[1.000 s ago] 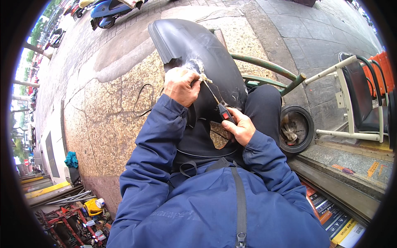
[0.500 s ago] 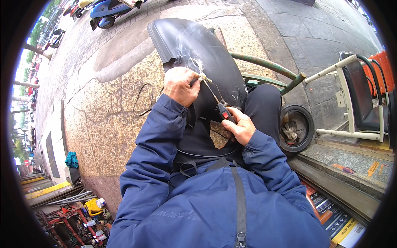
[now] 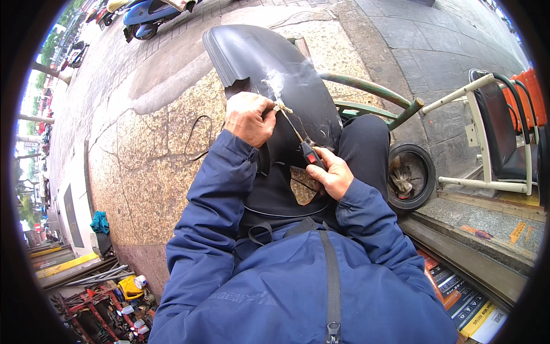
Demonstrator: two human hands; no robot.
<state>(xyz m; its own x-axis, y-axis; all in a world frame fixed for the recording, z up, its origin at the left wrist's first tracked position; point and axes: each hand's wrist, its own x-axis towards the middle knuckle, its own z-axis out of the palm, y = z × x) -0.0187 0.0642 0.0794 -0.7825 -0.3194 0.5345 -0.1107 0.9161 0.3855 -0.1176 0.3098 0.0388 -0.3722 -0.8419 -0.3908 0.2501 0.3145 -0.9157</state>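
Note:
A curved black plastic fender point(image 3: 258, 54) lies across my lap, scuffed and with a jagged notch in its left edge. My right hand point(image 3: 335, 176) grips the dark handle of a soldering iron point(image 3: 311, 156) with a red switch. Its thin metal shaft slants up and left across the fender, and the tip meets a small pale, rough lump point(image 3: 282, 107). Right beside that lump, the thumb and fingers of my left hand point(image 3: 247, 118) are pinched together; what they hold is too small to make out. White smoke point(image 3: 275, 83) rises above the tip.
A green tubular frame point(image 3: 366, 89) stands beyond my right knee. Near that knee lies a black tyre point(image 3: 425, 178) with a crumpled thing inside. A black-seated metal chair point(image 3: 504, 132) is at right; tools and red metal parts point(image 3: 97, 315) crowd the lower left.
The smoke has shifted and now hangs in a denser puff just above the tip. Both hands and the soldering iron have hardly moved.

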